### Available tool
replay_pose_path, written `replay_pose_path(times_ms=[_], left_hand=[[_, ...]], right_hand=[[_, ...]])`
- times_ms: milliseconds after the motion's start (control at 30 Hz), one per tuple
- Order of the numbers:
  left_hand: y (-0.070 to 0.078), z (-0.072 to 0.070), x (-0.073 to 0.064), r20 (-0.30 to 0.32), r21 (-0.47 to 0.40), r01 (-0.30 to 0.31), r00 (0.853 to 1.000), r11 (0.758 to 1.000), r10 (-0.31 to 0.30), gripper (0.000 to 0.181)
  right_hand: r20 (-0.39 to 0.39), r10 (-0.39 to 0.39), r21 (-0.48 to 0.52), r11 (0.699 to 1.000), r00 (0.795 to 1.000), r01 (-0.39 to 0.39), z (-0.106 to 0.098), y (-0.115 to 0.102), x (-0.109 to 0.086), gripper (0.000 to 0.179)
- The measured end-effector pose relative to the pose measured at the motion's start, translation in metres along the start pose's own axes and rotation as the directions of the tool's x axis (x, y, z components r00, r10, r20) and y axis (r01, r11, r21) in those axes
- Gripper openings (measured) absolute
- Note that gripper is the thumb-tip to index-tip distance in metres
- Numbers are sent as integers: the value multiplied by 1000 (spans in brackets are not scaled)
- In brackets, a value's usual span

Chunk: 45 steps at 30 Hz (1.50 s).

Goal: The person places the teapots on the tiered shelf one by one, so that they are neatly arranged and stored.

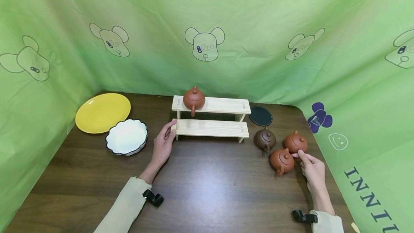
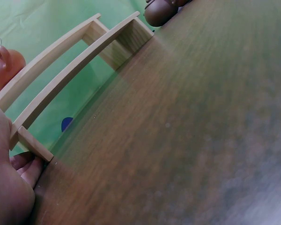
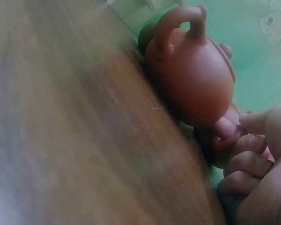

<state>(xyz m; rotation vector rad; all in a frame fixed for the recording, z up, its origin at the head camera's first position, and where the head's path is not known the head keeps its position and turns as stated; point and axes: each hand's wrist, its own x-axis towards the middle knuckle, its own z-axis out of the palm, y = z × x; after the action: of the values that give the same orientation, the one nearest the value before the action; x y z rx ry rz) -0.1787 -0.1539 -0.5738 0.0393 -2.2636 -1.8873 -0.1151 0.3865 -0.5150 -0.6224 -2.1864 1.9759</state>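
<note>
My left hand holds the left end of the lower step of a two-step wooden display stand. The thumb lies at the front corner, and other fingers reach behind the leg in the left wrist view. A reddish clay teapot sits on the upper step, towards its left end. At the right, my right hand pinches the handle of the rear reddish teapot between thumb and forefinger. Close in front of that teapot stands another reddish teapot, overlapping it. A dark brown teapot is just left of the pair.
A yellow oval plate lies at the back left, with a white scalloped dish in front. Behind the brown teapot is a dark round coaster. Green cloth hangs around the back and sides of the wooden table.
</note>
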Motion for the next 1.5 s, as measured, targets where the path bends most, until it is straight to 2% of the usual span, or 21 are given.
replay_pose_path(times_ms=[100, 167, 600, 767, 1033, 1300, 1500], left_hand=[[1, 0, 0, 1, -4, 2, 1000, 1000, -2, 37], [5, 0, -1, -7, 16, -23, 1000, 1000, 23, 38], [1, 0, -1, -18, 27, -37, 999, 999, 37, 38], [-1, 0, -1, -21, 28, -61, 998, 998, 62, 39], [4, 1, -3, -25, 6, -30, 999, 1000, 30, 38], [4, 2, -4, -21, 15, -35, 999, 999, 35, 38], [-3, 0, -1, -14, 6, -46, 999, 999, 46, 38]], right_hand=[[-9, 4, 23, 1000, 1000, -4, 0, 1, -1, 38], [-16, 5, 34, 999, 1000, -5, 1, 1, -1, 38], [-60, 14, 132, 991, 998, -6, 3, 4, -1, 36], [-101, -9, 260, 965, 995, 35, 4, 5, -1, 35], [-198, -40, 388, 914, 979, 116, 12, -10, -8, 31], [-237, -86, 426, 886, 968, 183, 20, -29, -18, 27], [-234, -80, 423, 889, 969, 176, 23, -37, -23, 27]])
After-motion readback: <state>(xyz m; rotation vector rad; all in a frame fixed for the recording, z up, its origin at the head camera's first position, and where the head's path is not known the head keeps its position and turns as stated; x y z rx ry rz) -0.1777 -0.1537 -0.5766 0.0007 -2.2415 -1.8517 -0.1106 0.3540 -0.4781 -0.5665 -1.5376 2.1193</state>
